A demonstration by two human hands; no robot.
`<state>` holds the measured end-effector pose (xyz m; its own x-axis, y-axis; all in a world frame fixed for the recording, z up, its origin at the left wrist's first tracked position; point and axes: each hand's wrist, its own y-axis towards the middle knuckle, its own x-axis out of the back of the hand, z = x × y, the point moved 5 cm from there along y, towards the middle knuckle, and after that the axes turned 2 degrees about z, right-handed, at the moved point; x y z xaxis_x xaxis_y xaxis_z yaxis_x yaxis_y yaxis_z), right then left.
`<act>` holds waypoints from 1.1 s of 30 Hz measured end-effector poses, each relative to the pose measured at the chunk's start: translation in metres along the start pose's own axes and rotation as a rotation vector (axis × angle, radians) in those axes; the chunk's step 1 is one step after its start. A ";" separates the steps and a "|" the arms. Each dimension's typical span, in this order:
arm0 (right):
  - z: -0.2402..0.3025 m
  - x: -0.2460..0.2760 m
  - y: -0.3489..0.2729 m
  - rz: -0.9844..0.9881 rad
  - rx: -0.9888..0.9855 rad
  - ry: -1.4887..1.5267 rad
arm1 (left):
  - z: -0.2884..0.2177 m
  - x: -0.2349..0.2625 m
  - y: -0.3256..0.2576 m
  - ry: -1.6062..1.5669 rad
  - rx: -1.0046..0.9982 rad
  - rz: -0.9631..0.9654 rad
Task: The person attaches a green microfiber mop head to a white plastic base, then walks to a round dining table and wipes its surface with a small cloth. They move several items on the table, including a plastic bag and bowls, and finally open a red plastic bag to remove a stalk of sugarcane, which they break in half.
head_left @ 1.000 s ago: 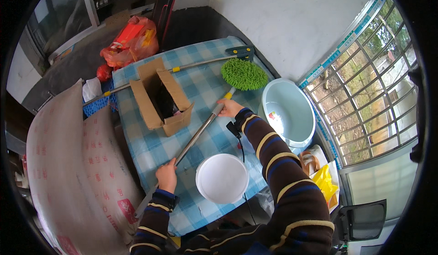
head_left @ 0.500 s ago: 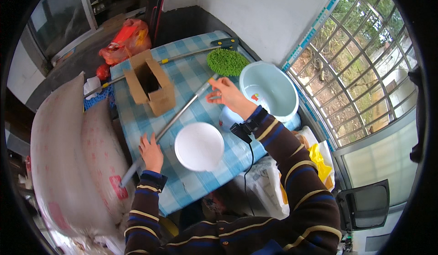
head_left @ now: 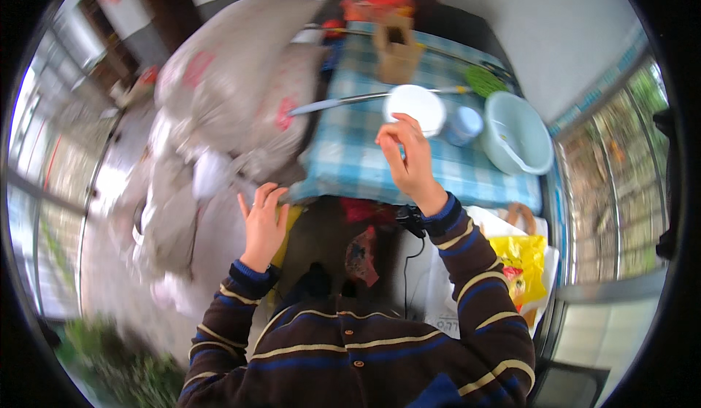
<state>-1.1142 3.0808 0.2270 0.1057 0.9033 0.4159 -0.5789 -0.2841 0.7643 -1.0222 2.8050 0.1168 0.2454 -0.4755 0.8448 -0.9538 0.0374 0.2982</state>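
Both hands are empty: left hand point(head_left: 263, 222) spread, right hand point(head_left: 409, 156) loosely curled above the tabletop point(head_left: 350, 160); reaching for the bowl point(head_left: 415, 109) needs steadiness.

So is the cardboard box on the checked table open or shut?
Open. The cardboard box stands upright on the checked table, and a dark opening shows at its top. What is inside, I cannot tell.

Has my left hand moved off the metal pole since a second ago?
Yes. The left hand has let go of the pole and hangs open, off the checked table's near-left edge.
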 end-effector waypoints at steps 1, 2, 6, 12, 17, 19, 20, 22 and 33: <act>0.016 -0.023 -0.012 0.085 0.014 -0.080 | 0.012 0.018 -0.025 0.021 0.043 -0.014; 0.034 -0.047 -0.023 0.104 0.088 -0.110 | 0.021 0.035 -0.052 -0.004 0.035 -0.055; 0.109 -0.144 -0.072 0.245 0.215 -0.093 | 0.075 0.103 -0.160 -0.126 0.110 -0.176; 0.261 -0.317 -0.166 0.615 0.137 0.078 | 0.190 0.218 -0.390 -0.051 0.420 -0.337; 0.427 -0.485 -0.226 0.704 0.262 0.256 | 0.275 0.302 -0.614 -0.212 0.686 -0.607; 0.495 -0.549 -0.233 0.717 0.251 0.512 | 0.291 0.335 -0.688 -0.123 0.801 -0.640; 0.528 -0.576 -0.234 0.772 0.246 0.536 | 0.293 0.353 -0.717 -0.043 0.845 -0.655; 0.582 -0.623 -0.229 0.852 0.227 0.549 | 0.307 0.385 -0.762 0.018 0.920 -0.666; 0.728 -0.892 -0.215 1.007 0.379 0.435 | 0.538 0.475 -0.846 0.067 0.944 -0.455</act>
<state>-0.4954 2.1018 0.0509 -0.5948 0.2268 0.7712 0.0439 -0.9488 0.3129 -0.1916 2.0752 0.0266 0.5963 -0.2215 0.7716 -0.5095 -0.8472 0.1506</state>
